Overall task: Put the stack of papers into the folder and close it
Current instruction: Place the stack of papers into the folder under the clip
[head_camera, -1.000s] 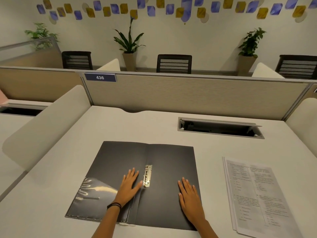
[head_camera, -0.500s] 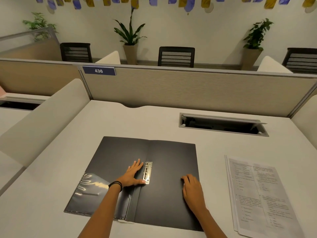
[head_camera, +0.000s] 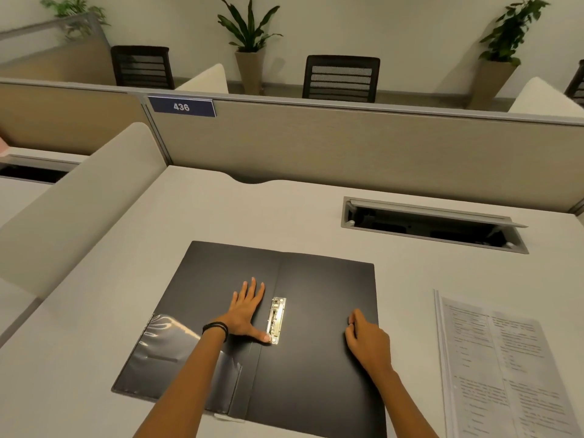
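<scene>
The fingers of the left hand lie flat and slightly spread on the inside of the left cover of the folder, holding nothing, while its thumb reaches sideways until the tip touches the near end of the metal clip fixed just right of the fold. A dark band circles that wrist. The right hand rests on the right cover close to its outer edge, fingers curled inward with the tips against the dark surface (whether they pinch the edge or only press down on it I cannot tell). The folder lies open and flat on the pale counter, its spine running away from the person, and a clear plastic pocket glints on the near part of the left cover, partly under the left forearm. The stack of papers sits on the counter to the right of the folder, apart from it, printed side up, edges roughly squared. Farther back, an open cable slot is set into the counter, and a beige partition bearing a blue plate marked 436 stands along the far edge.
</scene>
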The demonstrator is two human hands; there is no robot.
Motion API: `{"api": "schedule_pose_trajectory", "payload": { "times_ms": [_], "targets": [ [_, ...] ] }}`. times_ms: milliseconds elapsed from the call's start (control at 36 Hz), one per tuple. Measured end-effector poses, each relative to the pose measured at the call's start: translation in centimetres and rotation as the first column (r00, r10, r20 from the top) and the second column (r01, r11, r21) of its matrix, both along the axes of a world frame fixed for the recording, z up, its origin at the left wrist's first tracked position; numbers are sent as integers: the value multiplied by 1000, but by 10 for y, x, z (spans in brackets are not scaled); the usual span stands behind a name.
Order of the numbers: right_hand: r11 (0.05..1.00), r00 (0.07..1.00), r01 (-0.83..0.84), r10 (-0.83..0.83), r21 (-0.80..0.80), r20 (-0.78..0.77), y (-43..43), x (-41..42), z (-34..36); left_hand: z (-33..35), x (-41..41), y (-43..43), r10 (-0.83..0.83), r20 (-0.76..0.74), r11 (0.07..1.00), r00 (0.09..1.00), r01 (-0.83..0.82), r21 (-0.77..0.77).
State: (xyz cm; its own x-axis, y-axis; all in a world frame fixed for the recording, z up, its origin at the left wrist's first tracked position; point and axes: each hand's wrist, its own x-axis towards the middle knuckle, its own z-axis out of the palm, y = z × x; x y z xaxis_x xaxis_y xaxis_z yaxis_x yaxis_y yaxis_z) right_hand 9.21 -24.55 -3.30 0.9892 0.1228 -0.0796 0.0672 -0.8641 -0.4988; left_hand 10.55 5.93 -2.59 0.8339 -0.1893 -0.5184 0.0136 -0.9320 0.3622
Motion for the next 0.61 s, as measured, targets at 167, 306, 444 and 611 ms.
{"api": "schedule_pose_trajectory", "payload": {
  "times_ms": [167,306,444,611],
  "targets": [
    [999,998,45,-44,-17,51,4,0,-7,-7,-2,1,2,26,1000,1000,-3,5],
    [999,998,43,-42,-16,46,5,1,-10,1,1,3,-28,-43,999,999,27,-21],
    [999,998,32,-31,-26,52,4,1,-10,17,7,10,-55,-159,990,986,34,-134],
    [999,999,12,-11,-31,35,3,0,-7,23,11,13,15,-203,968,979,-65,-243]
  ]
}}
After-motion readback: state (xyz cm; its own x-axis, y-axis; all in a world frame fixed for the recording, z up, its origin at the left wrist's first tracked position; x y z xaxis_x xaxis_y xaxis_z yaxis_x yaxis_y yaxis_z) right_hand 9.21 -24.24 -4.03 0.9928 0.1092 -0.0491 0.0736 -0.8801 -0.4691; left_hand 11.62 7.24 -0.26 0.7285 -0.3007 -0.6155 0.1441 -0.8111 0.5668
